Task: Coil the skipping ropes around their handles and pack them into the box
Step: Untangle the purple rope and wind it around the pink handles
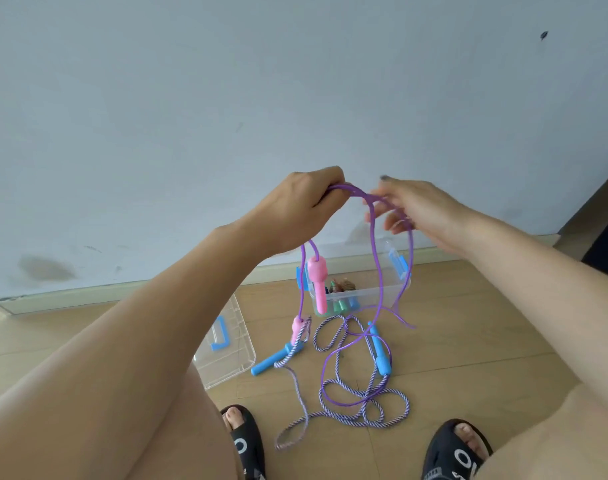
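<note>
My left hand (302, 206) grips a purple plastic skipping rope (375, 258) held up in front of the wall. My right hand (413, 213), blurred, touches the rope's loop with loosely bent fingers. Two pink handles hang from the rope: one (318, 285) in front of the box, one (298, 329) lower. The rope's long loop trails to the floor. A striped braided rope (364, 407) with two blue handles (276, 358) (380, 353) lies loose on the floor. The clear plastic box (396, 289) with blue latches stands by the wall and holds several items.
The box's clear lid (226, 351) with a blue handle lies on the wooden floor to the left. My feet in black sandals (247, 441) (458, 452) stand near the braided rope. A pale wall with a skirting board rises just behind the box.
</note>
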Motion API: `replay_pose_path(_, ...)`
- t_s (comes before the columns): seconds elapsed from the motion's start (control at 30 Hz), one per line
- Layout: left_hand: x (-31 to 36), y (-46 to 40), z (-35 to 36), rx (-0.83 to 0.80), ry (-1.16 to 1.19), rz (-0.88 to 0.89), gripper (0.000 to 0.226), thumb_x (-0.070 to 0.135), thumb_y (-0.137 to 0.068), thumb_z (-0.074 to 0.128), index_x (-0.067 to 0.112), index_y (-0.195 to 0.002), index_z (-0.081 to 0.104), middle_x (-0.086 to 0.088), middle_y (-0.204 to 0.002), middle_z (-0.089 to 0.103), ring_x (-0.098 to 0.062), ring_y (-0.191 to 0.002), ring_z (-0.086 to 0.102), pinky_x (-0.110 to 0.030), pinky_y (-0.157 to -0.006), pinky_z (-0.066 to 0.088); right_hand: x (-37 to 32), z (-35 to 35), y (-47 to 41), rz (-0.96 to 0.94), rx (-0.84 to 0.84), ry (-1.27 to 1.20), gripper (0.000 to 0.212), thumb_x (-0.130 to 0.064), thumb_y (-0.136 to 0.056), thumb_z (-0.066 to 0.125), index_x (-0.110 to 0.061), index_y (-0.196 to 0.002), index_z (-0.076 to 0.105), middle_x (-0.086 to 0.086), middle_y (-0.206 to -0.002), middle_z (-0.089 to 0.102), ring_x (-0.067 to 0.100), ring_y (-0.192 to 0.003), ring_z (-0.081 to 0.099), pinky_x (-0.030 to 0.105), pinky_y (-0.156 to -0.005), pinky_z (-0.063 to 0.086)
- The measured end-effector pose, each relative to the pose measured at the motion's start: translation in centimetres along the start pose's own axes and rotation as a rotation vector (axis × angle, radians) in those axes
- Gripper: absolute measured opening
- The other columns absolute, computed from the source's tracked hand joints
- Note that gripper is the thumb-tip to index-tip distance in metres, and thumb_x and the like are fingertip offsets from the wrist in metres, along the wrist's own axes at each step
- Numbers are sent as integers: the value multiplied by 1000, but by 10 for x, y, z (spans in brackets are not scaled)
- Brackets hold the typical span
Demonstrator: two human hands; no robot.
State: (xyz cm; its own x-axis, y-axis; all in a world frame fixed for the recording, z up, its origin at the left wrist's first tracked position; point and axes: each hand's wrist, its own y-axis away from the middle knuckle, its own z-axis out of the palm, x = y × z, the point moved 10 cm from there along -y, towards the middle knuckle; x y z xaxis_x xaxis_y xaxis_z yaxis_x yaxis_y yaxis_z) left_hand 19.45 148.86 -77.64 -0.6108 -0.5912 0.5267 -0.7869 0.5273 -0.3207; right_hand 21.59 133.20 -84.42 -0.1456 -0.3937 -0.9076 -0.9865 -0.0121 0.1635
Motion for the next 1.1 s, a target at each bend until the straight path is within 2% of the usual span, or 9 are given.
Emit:
replay_pose_path(0.07,8,0,2,-8,-2,43,18,14,-97,45,12,-81,54,6,-63,54,-12,-57,40,-18,-52,32,-20,28,11,-76,-132,-14,44,-40,-101,43,-10,-92,74,10,-81,69,19,-68,51,28,-62,44)
replay_pose_path(0.17,11,2,7,-41,9,72,20,12,-96,46,14,-79,56,13,-65,60,-13,-57,42,-18,-54,34,-30,39,20,-118,-183,-33,46,-38,-100,48,-10,-70,67,0,-58,49,18,-54,35,24,-48,31)
replay_pose_path(0.33,1,3,-2,0,-22,14,20,16,-97,46,5,-84,57,-4,-59,47,-14,-55,33,-19,-49,30,-32,35,21,-136,-175,-24,45,-40,-102,46,-10,-69,53,-5,-54,29,14,-49,22,23,-44,22)
replay_pose_path(0.6,-11,5,6,-111,-73,-71,33,32,-95,40,10,-82,61,4,-57,47,-7,-51,40,-16,-49,32,-26,-44,6,-208,222,129,33,-32,-94,61,-11,-69,62,0,-49,35,17,-44,28,22,-45,24)
replay_pose_path(0.73,-34,8,4,-135,-117,-152,31,29,-98,45,10,-79,61,6,-56,47,-2,-48,43,-14,-47,32,13,-97,4,-73,400,480,34,-35,-94,58,-12,-70,64,4,-57,48,24,-59,44,30,-55,32)
replay_pose_path(0.83,-38,7,0,-92,-81,-170,30,24,-99,45,8,-79,60,5,-55,45,-3,-48,40,-15,-47,32,35,-79,4,13,247,538,34,-41,-99,47,-15,-96,69,7,-88,68,30,-87,61,35,-81,47)
replay_pose_path(0.93,-27,4,8,-102,-70,-141,28,24,-97,46,9,-78,60,5,-56,46,-5,-49,41,-17,-48,32,7,-24,11,-49,58,197,40,-41,-104,36,-16,-119,64,7,-114,70,23,-110,63,33,-98,43)
replay_pose_path(1.0,-15,1,16,-113,-91,-102,27,26,-96,47,13,-76,60,4,-57,49,-8,-52,42,-20,-49,31,-20,19,20,-109,-96,9,45,-40,-106,31,-14,-116,66,9,-106,74,21,-103,68,33,-99,46)
replay_pose_path(1.1,-7,-1,16,-91,-60,-80,27,21,-94,47,22,-72,62,5,-58,54,-8,-53,43,-18,-50,32,-40,52,29,-247,-148,24,54,-40,-107,29,-9,-88,69,7,-71,64,18,-69,61,33,-78,51)
